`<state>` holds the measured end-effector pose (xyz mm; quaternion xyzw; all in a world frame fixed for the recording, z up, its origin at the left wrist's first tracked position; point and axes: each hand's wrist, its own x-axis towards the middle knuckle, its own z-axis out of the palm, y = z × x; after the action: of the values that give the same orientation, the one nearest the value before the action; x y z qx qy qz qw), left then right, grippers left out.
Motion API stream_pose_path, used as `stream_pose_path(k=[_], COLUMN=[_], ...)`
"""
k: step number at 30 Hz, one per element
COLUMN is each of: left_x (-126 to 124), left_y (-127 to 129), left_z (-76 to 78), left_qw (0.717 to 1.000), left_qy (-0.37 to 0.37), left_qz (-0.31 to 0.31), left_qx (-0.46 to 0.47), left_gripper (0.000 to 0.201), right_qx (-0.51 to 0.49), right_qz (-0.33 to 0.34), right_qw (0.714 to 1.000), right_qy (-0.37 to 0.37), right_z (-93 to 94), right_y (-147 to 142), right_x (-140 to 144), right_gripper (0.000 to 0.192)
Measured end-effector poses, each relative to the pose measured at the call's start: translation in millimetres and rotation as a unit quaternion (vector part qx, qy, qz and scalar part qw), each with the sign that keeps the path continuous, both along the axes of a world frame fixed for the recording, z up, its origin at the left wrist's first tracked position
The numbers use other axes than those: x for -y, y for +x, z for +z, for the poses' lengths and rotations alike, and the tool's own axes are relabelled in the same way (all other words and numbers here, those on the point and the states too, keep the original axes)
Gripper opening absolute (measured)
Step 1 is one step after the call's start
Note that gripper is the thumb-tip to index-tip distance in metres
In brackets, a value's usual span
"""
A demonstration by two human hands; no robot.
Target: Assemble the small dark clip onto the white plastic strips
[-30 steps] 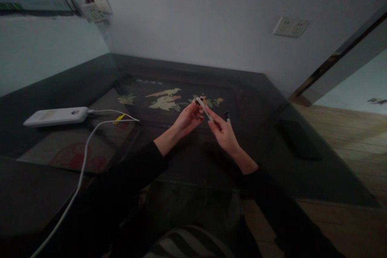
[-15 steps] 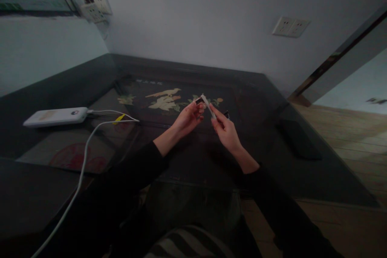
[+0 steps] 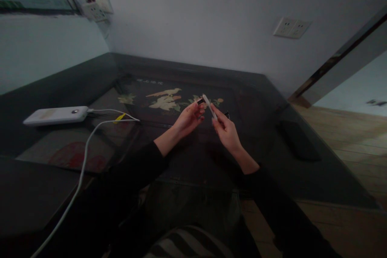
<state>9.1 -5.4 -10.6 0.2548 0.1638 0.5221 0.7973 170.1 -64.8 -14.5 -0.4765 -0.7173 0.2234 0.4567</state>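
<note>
My left hand (image 3: 190, 117) pinches a small dark piece (image 3: 200, 101) between thumb and fingertips; its kind is too small to make out. My right hand (image 3: 226, 131) is closed on a slim, pale flat stick (image 3: 209, 105), which slants up to the left. The stick's upper end meets or nearly meets the dark piece; I cannot tell if they touch. Just past the right fingers shows a small black looped thing (image 3: 227, 114), partly hidden. Both hands are above the dark glossy table (image 3: 193, 157).
A white power bank (image 3: 57, 115) lies at the left, with a white cable (image 3: 86, 155) running toward me and a yellow tag (image 3: 119, 118) on it. A dark flat rectangular object (image 3: 299, 140) rests at the right. Wall sockets (image 3: 292, 28) are behind the table.
The dark piece and the pale stick have shifted very slightly to the right. Both hands keep their hold and are otherwise almost still.
</note>
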Motion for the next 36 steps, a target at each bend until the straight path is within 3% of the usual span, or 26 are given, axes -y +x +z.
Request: stream_pose_path(k=[17,36], left_x=[-2.1,0.1], left_y=[1.2,-0.4], left_z=[-0.3,-0.4], left_qw=[1.0,1.0], left_qy=[0.009,-0.012], left_qz=[0.003,-0.006], left_qx=[-0.013,-0.004], left_gripper=[0.02,0.017], right_qx=[-0.032,-0.024], right_qz=[0.058,-0.015], right_qw=[0.998,1.0], right_qy=[-0.022,-0.012], right_z=[2.7,3.4], right_y=[-6.9,-2.3], right_x=[7.1,1.3], right_gripper=[0.051,0.051])
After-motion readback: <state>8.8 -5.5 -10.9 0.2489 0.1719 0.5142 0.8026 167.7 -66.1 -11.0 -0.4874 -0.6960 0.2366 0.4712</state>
